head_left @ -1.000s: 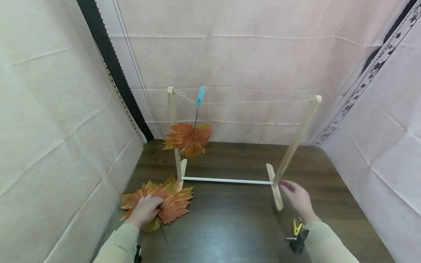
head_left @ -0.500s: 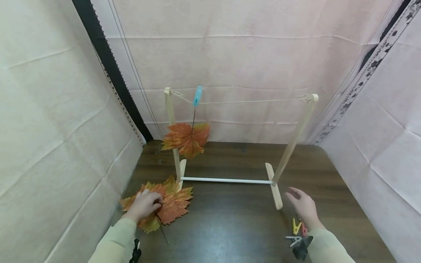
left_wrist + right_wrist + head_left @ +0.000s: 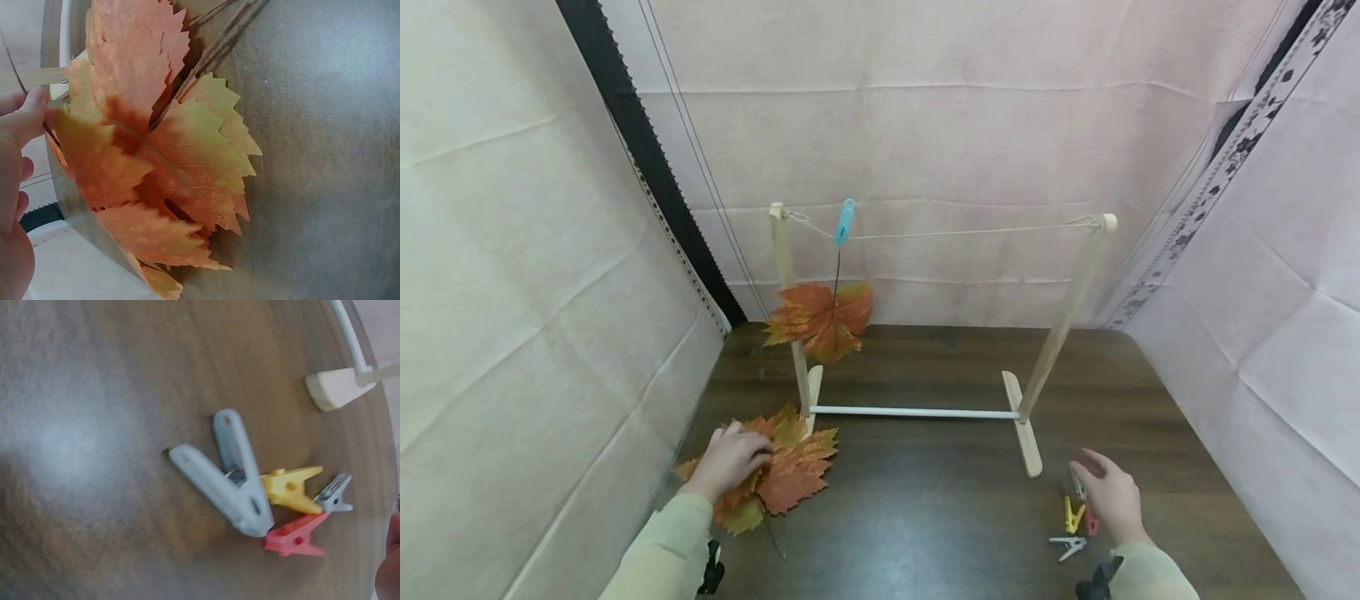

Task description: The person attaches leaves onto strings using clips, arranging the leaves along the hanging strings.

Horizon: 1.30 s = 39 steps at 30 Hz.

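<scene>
My left hand (image 3: 730, 462) is over a pile of orange and yellow artificial maple leaves (image 3: 793, 475) at the left of the table. In the left wrist view its thumb and finger pinch a leaf's thin dark stem (image 3: 52, 135). My right hand (image 3: 1112, 500), fingers relaxed and parted, hovers beside several small clothespins: a yellow clothespin (image 3: 291, 489), a red clothespin (image 3: 296, 536), a large grey clothespin (image 3: 240, 478) and a small grey clothespin (image 3: 335, 494). A blue clothespin (image 3: 845, 222) holds another maple leaf (image 3: 822, 321) by its stem on the string (image 3: 955, 233).
The string runs between two wooden posts, the left post (image 3: 782, 250) and the right post (image 3: 1067, 312). A white rod (image 3: 917, 412) joins their feet on the dark wood table (image 3: 910, 517). Pale cloth walls (image 3: 925, 150) enclose the back and both sides.
My right hand has moved back from the right post's foot toward the clothespins, uncovering more of them. My left hand has risen slightly at the leaf pile. The view has shifted slightly.
</scene>
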### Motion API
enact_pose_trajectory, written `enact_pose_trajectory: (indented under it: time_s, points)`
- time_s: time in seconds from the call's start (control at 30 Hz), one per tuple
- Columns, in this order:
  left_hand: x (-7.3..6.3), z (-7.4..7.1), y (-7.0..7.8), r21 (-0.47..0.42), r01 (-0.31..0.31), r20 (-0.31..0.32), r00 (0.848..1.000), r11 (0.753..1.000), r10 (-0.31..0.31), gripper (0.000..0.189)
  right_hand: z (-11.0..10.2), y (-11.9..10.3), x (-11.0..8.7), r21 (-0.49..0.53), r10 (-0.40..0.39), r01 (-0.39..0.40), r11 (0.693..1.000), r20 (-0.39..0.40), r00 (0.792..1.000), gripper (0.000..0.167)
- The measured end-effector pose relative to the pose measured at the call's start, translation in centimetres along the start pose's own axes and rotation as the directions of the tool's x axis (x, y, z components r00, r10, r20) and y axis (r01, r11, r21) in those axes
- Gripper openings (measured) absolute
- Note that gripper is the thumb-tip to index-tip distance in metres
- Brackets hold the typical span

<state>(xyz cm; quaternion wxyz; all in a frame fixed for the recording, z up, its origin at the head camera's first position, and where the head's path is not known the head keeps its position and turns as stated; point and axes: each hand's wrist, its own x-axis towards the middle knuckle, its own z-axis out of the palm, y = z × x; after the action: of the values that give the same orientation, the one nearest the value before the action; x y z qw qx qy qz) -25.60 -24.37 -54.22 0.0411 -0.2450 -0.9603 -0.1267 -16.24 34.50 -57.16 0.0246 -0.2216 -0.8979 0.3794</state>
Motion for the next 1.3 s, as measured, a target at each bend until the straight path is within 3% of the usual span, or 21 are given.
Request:
enact_pose_trajectory:
  time_s: [0.2,0.4,0.53,0.87,1.0,1.13,1.3]
  points:
    - [0.1,-0.4,-0.2,0.059,-0.019,-0.097,0.995,0.998,0.025,0.009,0.4,0.9,-0.3,-0.036,-0.024,0.021,0.999,-0.098,0.995,0.059]
    - [0.8,-0.9,0.0,0.108,-0.069,-0.159,0.984,0.992,0.086,0.009,0.8,1.2,-0.3,0.084,0.062,-0.058,0.995,-0.052,0.997,0.064]
    - [1.4,-1.3,0.6,0.118,-0.103,-0.170,0.978,0.988,0.122,0.007,1.0,1.8,-0.3,0.100,0.098,-0.093,0.991,-0.048,0.994,0.064]
    - [1.6,-2.6,0.8,0.142,-0.105,-0.239,0.961,0.984,0.137,0.007,1.8,2.6,0.0,-0.022,0.074,-0.080,0.997,-0.196,0.978,0.056]
    - [1.8,-3.0,1.1,0.124,-0.065,-0.244,0.965,0.990,0.094,0.008,2.1,2.7,0.3,-0.053,0.047,-0.059,0.997,-0.205,0.978,0.054]
    - [2.1,-3.3,1.5,0.065,0.008,-0.238,0.971,0.998,0.007,0.011,2.6,2.9,0.5,-0.063,0.027,-0.039,0.997,-0.183,0.983,0.053]
    - [2.6,-4.0,2.0,-0.053,0.093,-0.278,0.955,0.994,-0.104,0.014,3.3,3.2,0.9,-0.080,-0.010,-0.004,0.997,-0.176,0.984,0.048]
